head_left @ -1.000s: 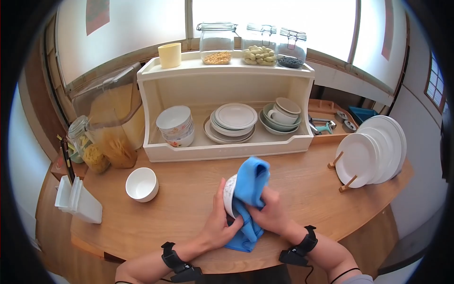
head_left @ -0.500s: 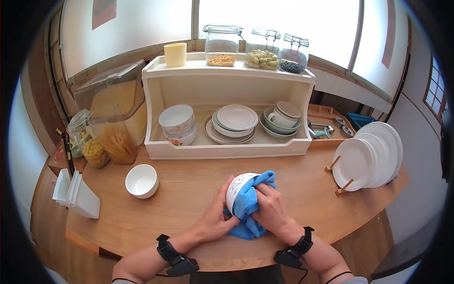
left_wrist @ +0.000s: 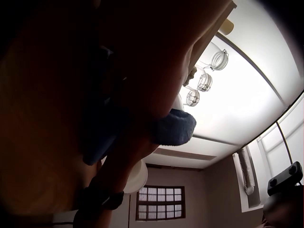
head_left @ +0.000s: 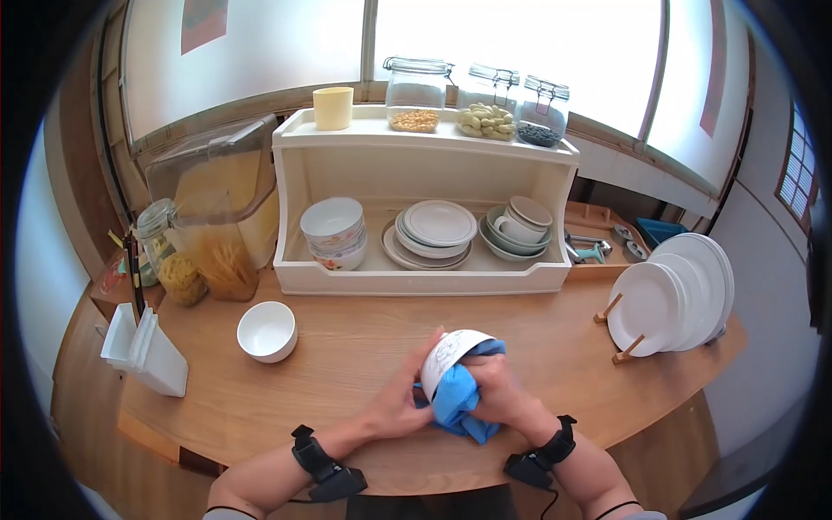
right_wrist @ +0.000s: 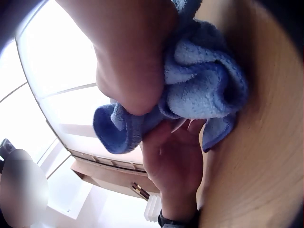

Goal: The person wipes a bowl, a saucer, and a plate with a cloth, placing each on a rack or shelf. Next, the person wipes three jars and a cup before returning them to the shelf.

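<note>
Over the front middle of the table, a white bowl (head_left: 445, 354) with a grey pattern on its outside is tilted on its side. My left hand (head_left: 404, 403) grips it from the left, fingers behind the wall and thumb near the lower rim. A blue cloth (head_left: 456, 397) is bunched at the bowl's mouth, its loose end hanging below. My right hand (head_left: 503, 390) holds the cloth with curled fingers, pressing it into the bowl; its fingertips are hidden. The right wrist view shows the fluffy cloth (right_wrist: 199, 90) close over the wood. The left wrist view is dark.
A plain white bowl (head_left: 267, 340) stands left on the table (head_left: 347, 338), near a white holder (head_left: 156, 360) with chopsticks. Plates (head_left: 646, 309) stand in a wooden rack at right. Behind, a cream shelf (head_left: 416, 282) bears bowls, plates, cups and jars (head_left: 416, 95). Pasta containers (head_left: 227, 260) stand back left.
The bowl has turned so its patterned outside faces up more. The cloth, earlier raised above the rim, is now bunched lower at the bowl's mouth, with my right hand pushed in.
</note>
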The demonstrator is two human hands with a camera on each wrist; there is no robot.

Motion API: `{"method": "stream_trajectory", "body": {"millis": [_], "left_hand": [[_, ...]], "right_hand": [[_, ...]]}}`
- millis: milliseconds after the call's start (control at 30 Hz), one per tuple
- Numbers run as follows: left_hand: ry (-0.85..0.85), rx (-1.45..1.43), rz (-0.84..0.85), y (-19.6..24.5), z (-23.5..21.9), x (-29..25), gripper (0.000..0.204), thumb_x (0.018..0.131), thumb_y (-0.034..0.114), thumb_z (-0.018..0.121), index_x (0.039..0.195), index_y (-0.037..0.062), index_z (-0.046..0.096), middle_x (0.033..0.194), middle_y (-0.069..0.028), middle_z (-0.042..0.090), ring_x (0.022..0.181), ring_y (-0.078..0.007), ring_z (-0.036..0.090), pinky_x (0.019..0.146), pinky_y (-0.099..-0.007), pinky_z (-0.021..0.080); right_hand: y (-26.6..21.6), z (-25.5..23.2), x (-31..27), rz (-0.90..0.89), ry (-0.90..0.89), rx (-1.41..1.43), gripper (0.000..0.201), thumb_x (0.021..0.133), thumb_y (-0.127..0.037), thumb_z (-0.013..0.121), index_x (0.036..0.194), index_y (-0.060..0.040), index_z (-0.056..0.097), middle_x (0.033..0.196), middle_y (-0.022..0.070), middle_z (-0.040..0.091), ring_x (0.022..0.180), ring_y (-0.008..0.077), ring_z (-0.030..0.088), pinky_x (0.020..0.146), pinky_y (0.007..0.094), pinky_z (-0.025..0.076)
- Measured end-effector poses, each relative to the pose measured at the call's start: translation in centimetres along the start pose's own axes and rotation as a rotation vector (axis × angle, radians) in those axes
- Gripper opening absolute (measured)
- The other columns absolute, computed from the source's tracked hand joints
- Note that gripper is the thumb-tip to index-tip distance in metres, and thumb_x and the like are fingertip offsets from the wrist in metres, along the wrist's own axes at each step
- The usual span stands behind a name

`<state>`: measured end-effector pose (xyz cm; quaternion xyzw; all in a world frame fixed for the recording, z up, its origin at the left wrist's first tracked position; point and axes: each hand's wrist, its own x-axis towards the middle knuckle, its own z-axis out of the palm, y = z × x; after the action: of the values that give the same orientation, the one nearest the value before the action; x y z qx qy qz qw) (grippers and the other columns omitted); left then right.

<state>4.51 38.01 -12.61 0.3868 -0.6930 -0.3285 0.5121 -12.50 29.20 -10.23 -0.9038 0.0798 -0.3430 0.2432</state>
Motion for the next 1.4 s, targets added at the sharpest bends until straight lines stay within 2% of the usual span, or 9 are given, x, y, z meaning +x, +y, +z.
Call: {"method": "stream_trajectory", "body": {"millis": [67,200,367,500,633,900,1033,1233,1400], "left_hand": [[0.118,-0.241,-0.234,1.3,-1.0,0.5,0.081,0.076,-0.004,0.055,0.145,0.0122,0.016,0.131,-0.0146,0.037,0.109,-0.0265,0.053,0.083,-0.0329,0.053],[0.323,-0.431,-0.259,-0.8,-2.0,0.5,0.066,0.079,-0.002,0.051,0.138,0.0094,0.025,0.127,-0.0128,0.042,0.098,-0.0217,0.058,0.07,-0.0286,0.057],[0.392,-0.376,-0.302,-2.8,-1.9,0.2,0.03,0.092,0.012,0.047,0.121,0.003,0.047,0.107,-0.0068,0.057,0.095,-0.0141,0.057,0.08,-0.0267,0.049],[0.3,-0.279,-0.405,-0.1,-1.1,0.4,0.023,0.096,0.017,0.05,0.112,0.0019,0.056,0.098,-0.004,0.062,0.092,-0.0117,0.056,0.081,-0.0255,0.045],[0.265,-0.24,-0.382,0.7,-0.7,0.5,0.018,0.094,0.017,0.055,0.105,0.0021,0.055,0.094,-0.0036,0.061,0.087,-0.0108,0.055,0.075,-0.0267,0.046],[0.3,0.041,-0.112,-0.3,1.1,-0.9,0.02,0.086,0.008,0.063,0.085,0.0052,0.043,0.081,-0.0067,0.053,0.077,-0.013,0.052,0.067,-0.0268,0.043],[0.496,0.064,0.035,-0.6,0.4,-0.7,0.006,0.09,0.004,0.055,0.091,0.0019,0.049,0.084,-0.0053,0.057,0.081,-0.014,0.055,0.07,-0.0267,0.046],[0.81,-0.271,-0.277,-1.3,-2.0,0.8,0.035,0.094,0.033,0.056,0.103,-0.0012,0.06,0.089,-0.0057,0.065,0.078,-0.0105,0.06,0.067,-0.0245,0.048],[0.575,-0.269,-0.265,-1.9,-2.1,0.7,0.03,0.094,0.029,0.057,0.099,-0.0002,0.063,0.087,-0.004,0.066,0.077,-0.0089,0.059,0.065,-0.0231,0.047]], "right_hand": [[0.1,-0.8,0.0,-0.066,0.141,-0.087,0.014,0.064,-0.004,0.068,0.077,-0.0007,0.063,0.074,0.0139,0.063,0.068,0.0298,0.063,0.063,0.0333,0.05],[0.3,-3.0,-0.3,-0.005,0.453,-0.12,0.017,0.063,0.0,0.064,0.08,-0.004,0.064,0.079,0.0114,0.064,0.071,0.0247,0.064,0.065,0.0308,0.05],[3.0,-2.0,-0.9,0.51,0.9,0.568,0.017,0.073,0.004,0.055,0.087,-0.0017,0.061,0.084,0.0008,0.061,0.075,0.0127,0.058,0.069,0.028,0.048],[0.4,-1.2,-0.3,0.747,0.794,0.952,0.011,0.071,0.007,0.065,0.079,-0.0001,0.06,0.077,0.0036,0.062,0.079,0.0136,0.06,0.073,0.0283,0.05],[0.7,-1.6,-1.4,0.46,0.381,0.806,0.016,0.073,0.001,0.071,0.088,0.0009,0.065,0.085,0.0059,0.067,0.081,0.0124,0.062,0.075,0.0276,0.05],[0.5,0.7,-0.8,0.482,0.087,0.73,0.016,0.082,-0.004,0.066,0.098,0.0003,0.068,0.092,0.0042,0.068,0.086,0.0105,0.061,0.076,0.0272,0.049],[0.5,1.6,-0.7,0.529,0.073,0.767,0.02,0.085,-0.008,0.062,0.103,-0.0006,0.067,0.093,0.0058,0.068,0.085,0.0106,0.06,0.076,0.0272,0.049],[-0.3,1.1,-1.0,0.581,0.106,0.669,0.016,0.078,-0.003,0.057,0.091,0.0014,0.065,0.081,0.0028,0.065,0.075,0.0092,0.058,0.069,0.0264,0.048],[-0.5,0.0,-0.6,0.479,0.419,0.75,0.011,0.078,-0.002,0.058,0.085,0.0022,0.065,0.077,0.0019,0.065,0.069,0.0078,0.058,0.062,0.0243,0.048]]}}
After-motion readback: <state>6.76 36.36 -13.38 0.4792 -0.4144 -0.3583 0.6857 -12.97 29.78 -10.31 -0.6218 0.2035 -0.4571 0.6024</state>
